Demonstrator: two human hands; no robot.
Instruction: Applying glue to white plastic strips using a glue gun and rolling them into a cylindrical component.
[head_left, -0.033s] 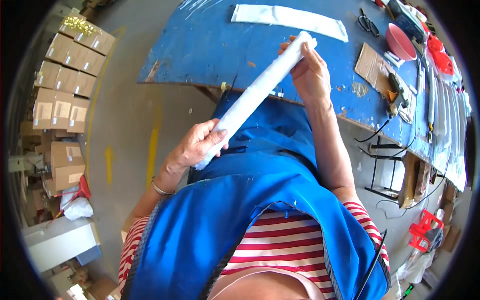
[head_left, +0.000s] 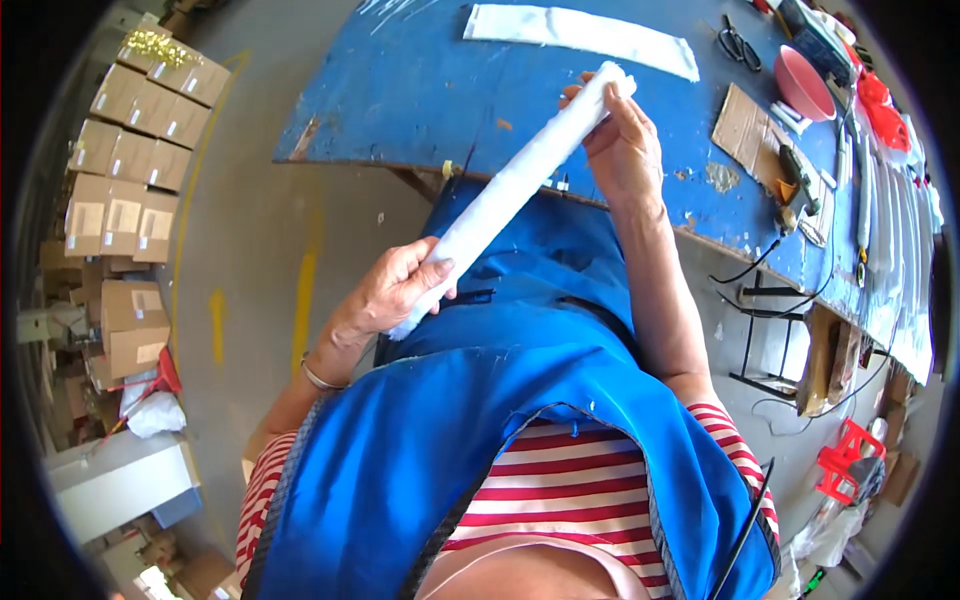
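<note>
A long white roll of fabric (head_left: pixel 515 185) slants from my lap up over the edge of the blue table (head_left: pixel 400 90). My left hand (head_left: pixel 390 290) grips its lower end, fingers wrapped around it. Holding the upper end is my right hand (head_left: pixel 625 140), with the thumb and fingers closed around the roll above the tabletop. I wear a blue apron (head_left: pixel 480 440) over a red and white striped shirt.
A flat white fabric strip (head_left: pixel 580 28) lies at the table's far side. Scissors (head_left: pixel 737 42), a pink bowl (head_left: pixel 805 85), a cardboard piece (head_left: pixel 745 125) and tools sit at the right. Stacked cardboard boxes (head_left: pixel 130 150) line the left on the grey floor.
</note>
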